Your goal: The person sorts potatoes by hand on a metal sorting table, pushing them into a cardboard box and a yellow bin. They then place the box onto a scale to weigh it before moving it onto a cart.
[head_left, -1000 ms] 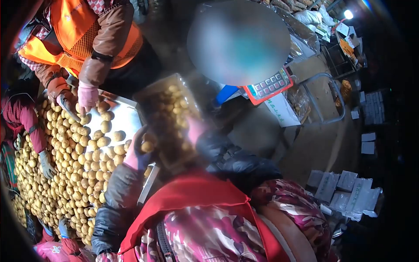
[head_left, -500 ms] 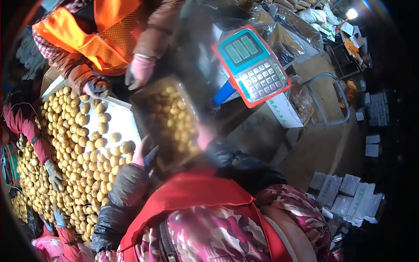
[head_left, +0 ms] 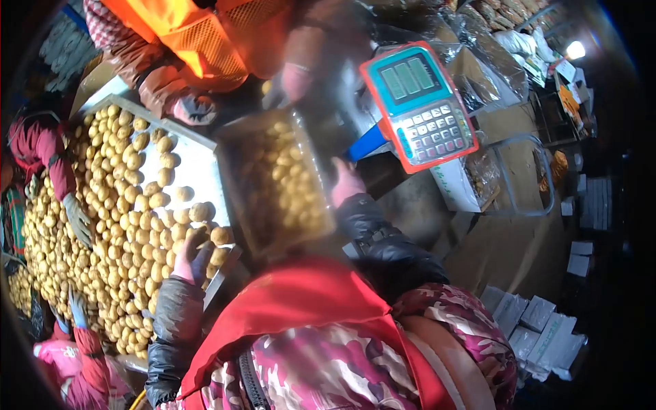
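Many round tan potatoes point(head_left: 290, 178) in a plastic-lined rectangular box point(head_left: 236, 179)
Likely heavy, best gripped underneath; left hand point(head_left: 192, 258), right hand point(head_left: 348, 183): cannot tell finger spread

a dim produce-packing area, perhaps inside a warehouse. loose potatoes point(head_left: 123, 225) cover much of a broad white table point(head_left: 199, 162), with gloved people point(head_left: 61, 171) around it, one in an orange vest point(head_left: 198, 34). nearby are an open box point(head_left: 238, 195) of potatoes and a digital scale point(head_left: 418, 108) with keypad. pale cartons point(head_left: 547, 338) lie grouped at right.
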Demonstrator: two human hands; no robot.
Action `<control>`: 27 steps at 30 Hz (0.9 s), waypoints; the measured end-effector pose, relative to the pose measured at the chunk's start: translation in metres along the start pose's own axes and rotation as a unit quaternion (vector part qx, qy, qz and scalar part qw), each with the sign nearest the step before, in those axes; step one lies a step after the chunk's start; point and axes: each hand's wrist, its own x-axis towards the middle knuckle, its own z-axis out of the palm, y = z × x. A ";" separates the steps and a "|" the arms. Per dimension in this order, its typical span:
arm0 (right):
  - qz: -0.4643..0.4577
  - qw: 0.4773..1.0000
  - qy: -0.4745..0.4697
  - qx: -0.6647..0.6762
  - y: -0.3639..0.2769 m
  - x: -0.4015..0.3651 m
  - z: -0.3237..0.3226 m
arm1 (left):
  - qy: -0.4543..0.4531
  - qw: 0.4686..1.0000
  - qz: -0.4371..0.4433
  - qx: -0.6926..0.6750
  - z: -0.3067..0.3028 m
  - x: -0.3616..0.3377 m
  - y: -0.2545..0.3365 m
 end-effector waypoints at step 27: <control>-0.164 0.890 -0.136 -0.403 -0.085 0.077 0.214 | 0.300 0.836 0.103 0.448 -0.017 -0.101 -0.104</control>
